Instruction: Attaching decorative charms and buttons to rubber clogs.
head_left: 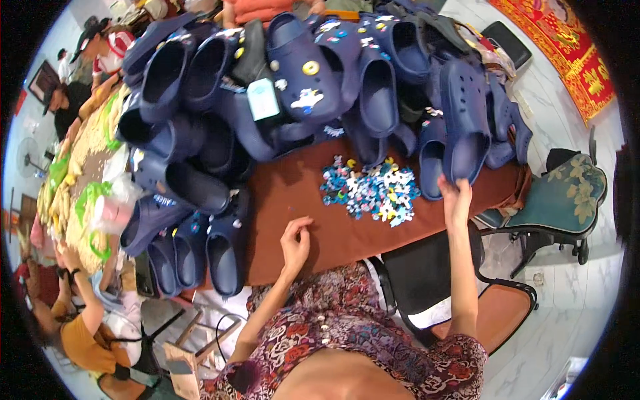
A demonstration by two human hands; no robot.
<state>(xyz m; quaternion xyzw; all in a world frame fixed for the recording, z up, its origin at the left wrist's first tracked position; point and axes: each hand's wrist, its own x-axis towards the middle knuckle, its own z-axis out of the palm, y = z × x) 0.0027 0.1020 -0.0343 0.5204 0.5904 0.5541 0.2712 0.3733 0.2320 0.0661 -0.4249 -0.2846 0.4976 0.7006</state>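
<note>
My right hand [456,203] grips the heel end of a navy clog [465,110], which points away from me at the right of the pile. A second navy clog [432,160] lies just left of it. Over the brown-covered table [287,190] rests my left hand [295,245], loosely bent with thumb and fingers apart and nothing visible in it. Between my hands and farther back is a heap of small colourful shoe charms [373,190], mostly white and blue. One large clog [303,70] in the pile carries a yellow-and-white charm and a white one.
Many navy clogs [197,183] are stacked along the table's left and far sides. A green flowered chair [567,193] and a black seat [427,277] stand to the right. At the left, people work around a table with pale heaped pieces [83,160]. Someone in orange [257,10] is opposite.
</note>
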